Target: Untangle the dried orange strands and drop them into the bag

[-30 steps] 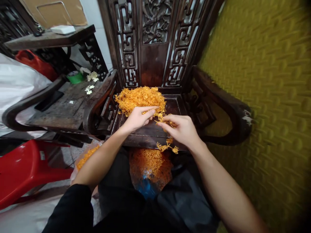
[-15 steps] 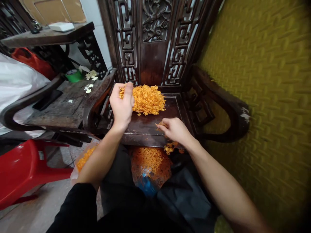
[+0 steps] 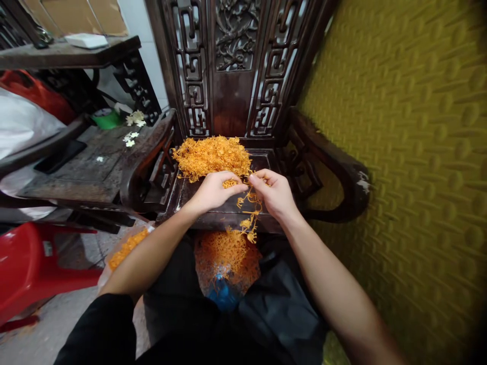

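A pile of orange, finely branched pieces lies on the dark wooden chair seat. In front of it, my left hand curls around a few orange pieces, which show between thumb and fingers. Close on its right, my right hand pinches similar orange pieces. A loose string of orange sprigs dangles between the hands, past the front edge of the seat. Below, between my knees, a clear bag holds more of these orange pieces, with something blue at its near end.
At left, a second wooden chair bears green tape, a dark flat object and small pale flower-shaped pieces. A red plastic stool and another bag of orange pieces stand below. A yellow textured surface borders the right.
My left hand has come down from beside the pile to its front. My right hand has risen to meet it, and orange sprigs now hang between them. The view has shifted slightly.
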The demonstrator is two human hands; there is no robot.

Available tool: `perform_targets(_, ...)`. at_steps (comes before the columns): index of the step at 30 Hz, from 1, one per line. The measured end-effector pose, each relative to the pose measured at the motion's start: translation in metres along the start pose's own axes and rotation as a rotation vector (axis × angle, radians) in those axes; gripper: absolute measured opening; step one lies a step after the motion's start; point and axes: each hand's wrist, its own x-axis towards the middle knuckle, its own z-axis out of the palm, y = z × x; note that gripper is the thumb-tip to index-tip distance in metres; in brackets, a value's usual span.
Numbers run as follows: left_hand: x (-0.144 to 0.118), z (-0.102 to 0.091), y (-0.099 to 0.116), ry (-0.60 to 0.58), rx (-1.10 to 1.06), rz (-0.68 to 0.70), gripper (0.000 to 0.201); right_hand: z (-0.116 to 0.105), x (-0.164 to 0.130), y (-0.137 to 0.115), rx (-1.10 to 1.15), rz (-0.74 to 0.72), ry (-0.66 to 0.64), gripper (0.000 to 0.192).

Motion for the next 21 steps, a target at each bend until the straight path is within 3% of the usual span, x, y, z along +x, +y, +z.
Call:
perform_targets(3,-0.01,0.004,0.019,0.002,0.083,0.205,0.026,-0.01,0.014,0.006,-0.018,-0.024,0.19,0.043)
perform_targets(5,-0.018,0.006,0.036,-0.037,0.013,0.353,0.027,-0.026,0.026,0.008,0.044,-0.044,0.369,0.047)
perform_targets(7,-0.024,0.006,0.047,-0.043,-0.077,0.378,0.026,-0.045,0.034,0.006,0.175,-0.029,0.412,0.052)
perform_targets(11,-0.017,0.002,0.038,0.08,-0.185,0.061,0.021,-0.061,0.026,-0.01,0.43,0.13,0.045,0.054)
perform_targets(15,-0.002,0.004,0.013,0.106,-0.354,-0.192,0.037,-0.042,0.007,-0.024,0.522,0.187,-0.221,0.047)
perform_targets(18,0.001,0.011,0.009,0.056,-0.318,-0.168,0.04,-0.025,0.001,-0.026,0.514,0.172,-0.31,0.044)
perform_targets(21,0.003,0.017,0.01,0.044,-0.208,-0.007,0.031,-0.013,-0.003,-0.024,0.511,0.163,-0.343,0.04)
